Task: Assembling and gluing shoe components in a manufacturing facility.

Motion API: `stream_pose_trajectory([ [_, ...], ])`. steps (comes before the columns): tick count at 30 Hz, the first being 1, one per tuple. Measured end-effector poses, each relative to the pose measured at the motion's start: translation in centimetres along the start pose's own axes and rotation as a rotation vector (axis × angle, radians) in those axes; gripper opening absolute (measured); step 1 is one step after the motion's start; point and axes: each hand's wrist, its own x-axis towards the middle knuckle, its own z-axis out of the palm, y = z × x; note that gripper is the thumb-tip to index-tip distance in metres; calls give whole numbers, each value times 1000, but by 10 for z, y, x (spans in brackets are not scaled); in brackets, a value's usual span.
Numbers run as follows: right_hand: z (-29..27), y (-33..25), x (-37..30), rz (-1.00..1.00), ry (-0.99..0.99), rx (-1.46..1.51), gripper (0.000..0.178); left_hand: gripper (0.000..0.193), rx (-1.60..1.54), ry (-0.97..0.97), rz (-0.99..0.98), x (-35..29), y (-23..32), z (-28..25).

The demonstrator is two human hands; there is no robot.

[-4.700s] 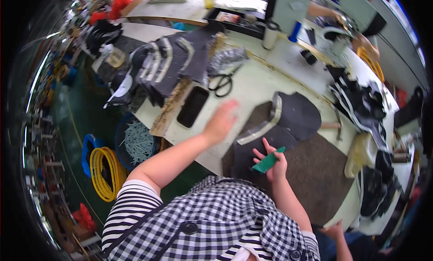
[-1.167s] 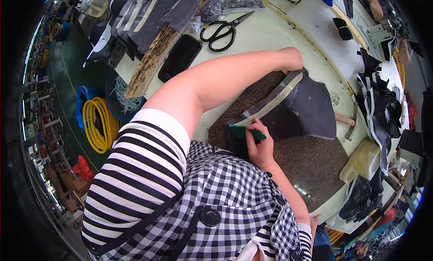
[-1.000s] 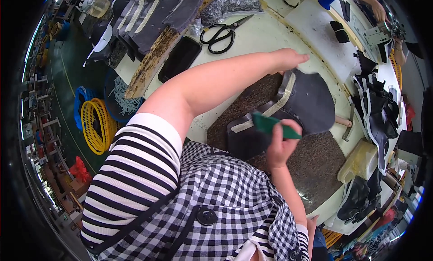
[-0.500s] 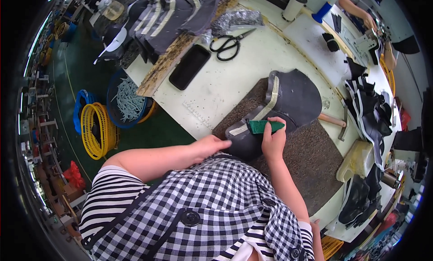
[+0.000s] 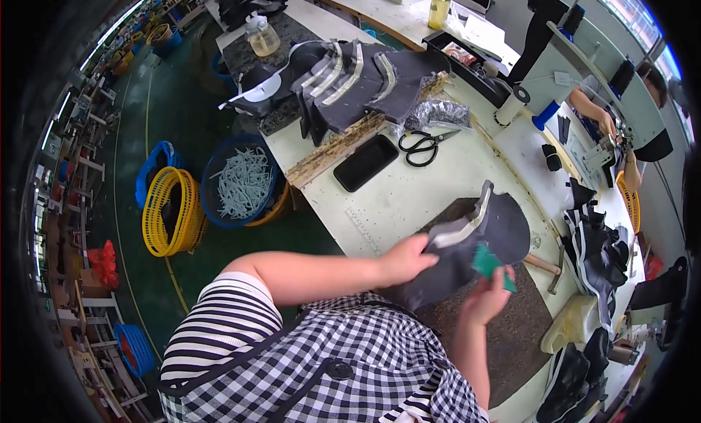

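Observation:
My left hand [image 5: 409, 261] pinches the near left edge of a dark grey leather-like piece [image 5: 507, 226], which is raised at that corner and smeared by motion. A pale strip [image 5: 461, 234] runs along the piece's far left edge. In my right hand [image 5: 488, 299] is a flat green tool [image 5: 483, 259] with a pointed end, its kind unclear, held over the piece. Under the piece lies a speckled brown board [image 5: 522, 321]. A hammer [image 5: 544, 264] with a wooden handle rests just right of the piece.
Black-handled scissors [image 5: 420, 148] and a black phone-like tray [image 5: 366, 163] lie farther up the white table [image 5: 328, 211]. Similar strip-edged pieces [image 5: 409, 76] are stacked beyond. Baskets [image 5: 171, 211] stand on the floor at left. A co-worker's hand [image 5: 607, 123] is at a machine, far right.
The view has shifted up toward the table's far side. My left hand has lifted the piece's near left corner, and the green tool in my right hand has come off the pale strip.

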Motion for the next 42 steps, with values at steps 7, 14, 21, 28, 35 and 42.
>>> stream_pose_trajectory([
  [7, -39, -25, 26, -73, 199, 115, 27, 26, -521, -166, 504, 103, 219, -79],
  [14, -42, 15, -9, 106, 323, 109, 27, 27, -588, 192, 938, 156, 264, -126],
  [21, -53, 17, -1, 97, 304, 0, 28, 23, -527, 768, 341, 261, 70, -186],
  [28, -46, 21, -1, 126, 299, -66, 27, 17, -354, 865, 90, 258, 11, -210],
  [35, -30, 11, -3, 161, 259, 57, 30, 25, -157, 674, 98, 229, 21, -183],
  [42, -104, -34, 19, 8, 356, 34, 32, 12, 231, 311, 480, 76, -34, -76],
])
